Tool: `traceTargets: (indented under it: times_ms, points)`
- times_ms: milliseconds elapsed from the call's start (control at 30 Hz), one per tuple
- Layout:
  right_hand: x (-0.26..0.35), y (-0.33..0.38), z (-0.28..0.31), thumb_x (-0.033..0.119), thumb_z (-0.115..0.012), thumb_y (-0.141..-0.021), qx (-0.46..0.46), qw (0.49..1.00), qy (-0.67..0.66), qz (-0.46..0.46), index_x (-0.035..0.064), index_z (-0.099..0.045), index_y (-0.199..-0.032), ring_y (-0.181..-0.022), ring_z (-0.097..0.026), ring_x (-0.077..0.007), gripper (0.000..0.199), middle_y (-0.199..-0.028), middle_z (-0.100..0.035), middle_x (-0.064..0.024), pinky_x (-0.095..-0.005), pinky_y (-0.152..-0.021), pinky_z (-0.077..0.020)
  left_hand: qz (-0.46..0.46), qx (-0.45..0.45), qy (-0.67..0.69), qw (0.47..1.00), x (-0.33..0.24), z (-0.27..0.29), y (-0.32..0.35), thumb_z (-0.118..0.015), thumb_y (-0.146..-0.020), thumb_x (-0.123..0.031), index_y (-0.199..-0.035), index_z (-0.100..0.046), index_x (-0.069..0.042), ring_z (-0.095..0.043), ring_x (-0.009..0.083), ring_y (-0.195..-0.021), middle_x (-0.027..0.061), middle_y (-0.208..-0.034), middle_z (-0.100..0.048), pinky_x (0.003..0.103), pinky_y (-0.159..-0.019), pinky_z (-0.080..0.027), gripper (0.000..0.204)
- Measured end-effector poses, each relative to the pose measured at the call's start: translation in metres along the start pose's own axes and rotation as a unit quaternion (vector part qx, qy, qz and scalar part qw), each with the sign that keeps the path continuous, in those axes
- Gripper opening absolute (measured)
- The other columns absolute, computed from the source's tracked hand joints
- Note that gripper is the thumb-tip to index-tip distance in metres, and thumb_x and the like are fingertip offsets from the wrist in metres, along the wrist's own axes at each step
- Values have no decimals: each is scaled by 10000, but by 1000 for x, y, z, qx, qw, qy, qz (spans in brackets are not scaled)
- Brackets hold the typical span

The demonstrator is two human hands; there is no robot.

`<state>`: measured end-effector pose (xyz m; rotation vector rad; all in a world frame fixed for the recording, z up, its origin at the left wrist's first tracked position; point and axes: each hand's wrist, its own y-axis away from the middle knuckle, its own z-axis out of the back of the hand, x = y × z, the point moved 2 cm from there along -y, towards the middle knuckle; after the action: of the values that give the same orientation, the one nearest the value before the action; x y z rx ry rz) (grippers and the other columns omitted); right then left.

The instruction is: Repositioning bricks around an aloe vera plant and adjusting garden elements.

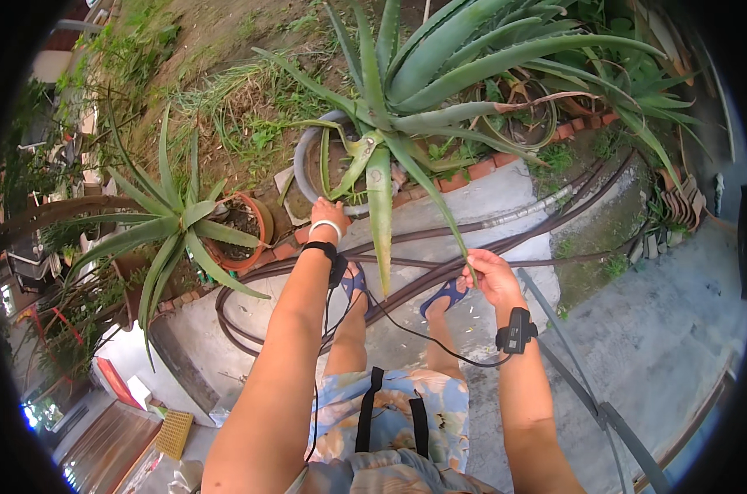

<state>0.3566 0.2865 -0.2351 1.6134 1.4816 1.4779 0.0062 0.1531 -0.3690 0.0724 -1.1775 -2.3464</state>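
A large aloe plant [439, 74] grows from a round grey pot [303, 165] in front of me. My left hand [328, 216] reaches to the pot's near rim, fingers curled at the base of a drooping leaf [379, 206]; what it grips is hidden. My right hand [490, 276] pinches the thin tip of another long green leaf [427, 185] that hangs down from the plant. Both wrists carry black straps with a cable between them. My feet in blue sandals [443, 295] stand on the concrete below.
A smaller aloe [172, 222] stands in an orange pot [250, 235] at the left. Dark hoses [505, 239] curl across the concrete. A brick border [480, 169] edges the bed. A grey metal frame [571, 362] lies at the right.
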Motion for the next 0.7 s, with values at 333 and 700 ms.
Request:
traceTargets:
  times_ms: [333,700]
  points:
    - [-6,0,-7,120,-636,-834,-5,999,38,-18,46,-564,-1035,-569,-590,-159,226,-732,-625,-72,-267,-532,-488,-12,-48,-4,999,-5,-7,20,-558,-828,-393,-1428,-289,-176,-240,467,-1306,345,-1428,-169,458,-1053,-264,692]
    - [-28,6,-19,94,-606,-844,13,995,91,-48,63,-559,-983,-647,-639,-202,150,-796,-647,-94,-308,-604,-526,11,-53,73,996,-1,-30,20,-416,-881,-549,-1435,-257,-135,-177,455,-1340,334,-1440,-147,443,-1101,-170,710]
